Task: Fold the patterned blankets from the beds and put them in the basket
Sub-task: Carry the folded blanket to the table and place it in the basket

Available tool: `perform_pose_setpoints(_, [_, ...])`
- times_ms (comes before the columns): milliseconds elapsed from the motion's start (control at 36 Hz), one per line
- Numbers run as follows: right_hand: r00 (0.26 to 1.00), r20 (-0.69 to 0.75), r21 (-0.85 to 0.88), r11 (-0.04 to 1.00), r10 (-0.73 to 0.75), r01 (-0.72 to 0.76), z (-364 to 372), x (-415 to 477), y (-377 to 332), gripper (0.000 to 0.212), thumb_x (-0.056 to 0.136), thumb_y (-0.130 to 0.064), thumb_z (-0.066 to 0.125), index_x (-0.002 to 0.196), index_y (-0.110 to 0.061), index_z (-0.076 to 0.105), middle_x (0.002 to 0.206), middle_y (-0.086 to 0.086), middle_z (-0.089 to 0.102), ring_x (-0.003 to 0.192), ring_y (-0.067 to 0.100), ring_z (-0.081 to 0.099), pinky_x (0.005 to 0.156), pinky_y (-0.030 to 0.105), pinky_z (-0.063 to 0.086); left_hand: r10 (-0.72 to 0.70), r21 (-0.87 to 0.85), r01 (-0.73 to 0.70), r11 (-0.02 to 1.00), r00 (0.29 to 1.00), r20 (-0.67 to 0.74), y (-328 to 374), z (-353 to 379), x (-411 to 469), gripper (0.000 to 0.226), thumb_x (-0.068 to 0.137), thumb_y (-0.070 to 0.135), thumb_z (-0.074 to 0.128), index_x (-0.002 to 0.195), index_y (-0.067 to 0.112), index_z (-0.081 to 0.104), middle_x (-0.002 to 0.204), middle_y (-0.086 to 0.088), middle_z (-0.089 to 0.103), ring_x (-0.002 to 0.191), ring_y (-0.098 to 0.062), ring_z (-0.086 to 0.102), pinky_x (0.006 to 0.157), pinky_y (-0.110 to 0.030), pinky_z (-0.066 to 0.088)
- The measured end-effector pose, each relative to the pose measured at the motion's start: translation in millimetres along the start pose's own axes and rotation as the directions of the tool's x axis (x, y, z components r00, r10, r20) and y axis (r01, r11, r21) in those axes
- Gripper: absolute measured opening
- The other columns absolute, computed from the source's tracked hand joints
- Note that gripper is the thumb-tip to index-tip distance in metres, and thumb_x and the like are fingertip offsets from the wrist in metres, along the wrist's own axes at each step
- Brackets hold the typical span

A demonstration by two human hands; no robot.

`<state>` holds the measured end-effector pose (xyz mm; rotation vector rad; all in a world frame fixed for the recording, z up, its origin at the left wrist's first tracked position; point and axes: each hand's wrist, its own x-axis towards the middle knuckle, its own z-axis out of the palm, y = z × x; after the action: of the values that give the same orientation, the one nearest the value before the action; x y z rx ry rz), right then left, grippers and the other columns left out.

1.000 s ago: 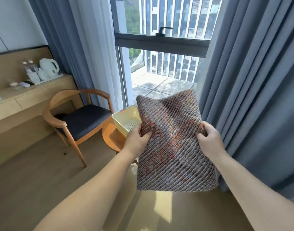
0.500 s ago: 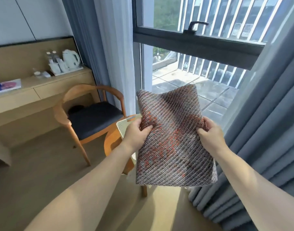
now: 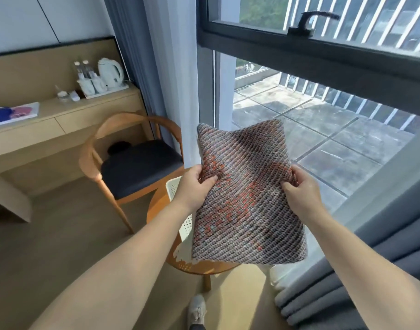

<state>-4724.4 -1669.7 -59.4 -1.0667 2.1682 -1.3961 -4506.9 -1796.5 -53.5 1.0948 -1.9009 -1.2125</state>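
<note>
A folded patterned blanket (image 3: 246,198), knitted in grey with orange and red flecks, hangs flat in front of me. My left hand (image 3: 194,185) pinches its left edge and my right hand (image 3: 299,194) grips its right edge, at about mid height. Behind and below the blanket stands a pale yellow perforated basket (image 3: 174,189) on a small round wooden table (image 3: 156,206). The blanket and my left forearm hide most of the basket.
A wooden armchair (image 3: 132,163) with a dark seat stands left of the table, against a wooden desk (image 3: 61,120) carrying a kettle tray. A large window is ahead, grey curtains (image 3: 347,282) hang at right. My shoe (image 3: 196,310) shows on the floor below.
I have come closer to the round table and the view has tipped down. The blanket, still held by both hands, now hangs over the basket and covers more of it.
</note>
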Motion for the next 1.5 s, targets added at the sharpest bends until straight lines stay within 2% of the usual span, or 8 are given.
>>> perform_pose_setpoints(167, [0.999,0.000,-0.016,0.999,0.034,-0.034,26.2,56.9,8.0,0.042,0.079,0.008,0.052,0.113,-0.013,0.066,0.099,0.004,0.069,0.093,0.017,0.062,0.072,0.005,0.042,-0.009,-0.002,0.009,1.000,1.000,0.029,-21.1,3.7,62.1,0.017,0.090,0.021,0.063,0.106,0.019,0.062,0.104,0.005,0.067,0.095,-0.007,0.062,0.085,-0.028,0.049])
perform_pose_setpoints(528, [0.990,0.071,-0.112,0.987,0.126,-0.117,113.9,157.8,17.1,0.040,0.084,0.005,0.053,0.115,-0.019,0.063,0.095,0.000,0.064,0.092,0.016,0.058,0.071,0.018,0.035,-0.229,-0.048,0.231,0.972,0.972,0.049,-100.9,-0.4,172.6,0.021,0.092,0.018,0.059,0.111,0.026,0.053,0.107,0.010,0.061,0.098,-0.006,0.058,0.083,-0.023,0.044])
perform_pose_setpoints(667, [0.962,0.187,-0.166,0.972,0.198,-0.168,164.5,151.5,51.7,0.044,0.088,0.002,0.054,0.110,-0.036,0.061,0.090,-0.016,0.062,0.078,-0.004,0.057,0.063,0.005,0.040,-0.485,-0.021,0.485,0.874,0.874,0.019,-164.2,6.0,156.7,0.033,0.095,0.021,0.052,0.128,0.020,0.048,0.118,0.006,0.059,0.110,-0.015,0.055,0.094,-0.033,0.044])
perform_pose_setpoints(750, [0.937,0.238,-0.259,0.947,0.254,-0.191,193.9,144.7,79.8,0.045,0.087,-0.010,0.056,0.100,-0.053,0.055,0.092,-0.016,0.064,0.087,0.012,0.062,0.074,0.030,0.051,-0.595,-0.013,0.595,0.804,0.804,-0.002,-196.7,13.5,143.3,0.032,0.097,0.020,0.049,0.129,0.017,0.045,0.120,0.003,0.056,0.106,-0.015,0.052,0.092,-0.033,0.043])
perform_pose_setpoints(917, [0.857,0.351,-0.244,0.921,0.376,-0.304,239.4,133.6,117.6,0.044,0.094,-0.006,0.050,0.133,-0.026,0.052,0.116,-0.005,0.064,0.105,0.017,0.060,0.084,0.030,0.046,-0.710,0.030,0.712,0.701,0.702,-0.055,-243.9,26.7,126.1,0.017,0.099,0.016,0.042,0.116,0.013,0.043,0.111,-0.004,0.056,0.095,-0.020,0.053,0.081,-0.033,0.043])
perform_pose_setpoints(1139, [0.845,0.417,-0.353,0.916,0.334,-0.188,278.2,144.6,142.0,0.051,0.091,-0.005,0.044,0.135,-0.030,0.049,0.123,0.000,0.061,0.101,0.023,0.061,0.077,0.032,0.049,-0.681,0.074,0.700,0.711,0.710,-0.179,-264.4,31.2,121.8,0.010,0.098,0.011,0.040,0.105,0.017,0.037,0.103,-0.003,0.052,0.091,-0.021,0.053,0.080,-0.032,0.044])
perform_pose_setpoints(1306, [0.793,0.489,-0.629,0.777,0.363,0.032,297.1,145.2,148.9,0.066,0.087,0.004,0.039,0.150,-0.012,0.024,0.149,0.014,0.032,0.127,0.037,0.044,0.100,0.043,0.043,-0.673,0.176,0.689,0.703,0.725,-0.148,-273.6,35.8,121.8,0.064,0.089,-0.003,0.039,0.143,0.021,0.015,0.140,-0.009,0.035,0.111,-0.029,0.051,0.093,-0.043,0.047])
perform_pose_setpoints(1500, [0.688,0.713,-0.613,0.599,0.137,0.516,338.1,152.2,160.8,0.070,0.092,-0.009,0.034,0.153,-0.012,0.001,0.160,0.015,-0.011,0.147,0.030,-0.012,0.121,0.040,0.003,-0.423,0.693,0.257,0.673,0.903,0.076,-298.0,63.5,135.3,0.063,0.097,0.018,0.028,0.150,0.012,-0.006,0.158,-0.006,-0.018,0.143,-0.021,-0.022,0.118,-0.039,-0.010])
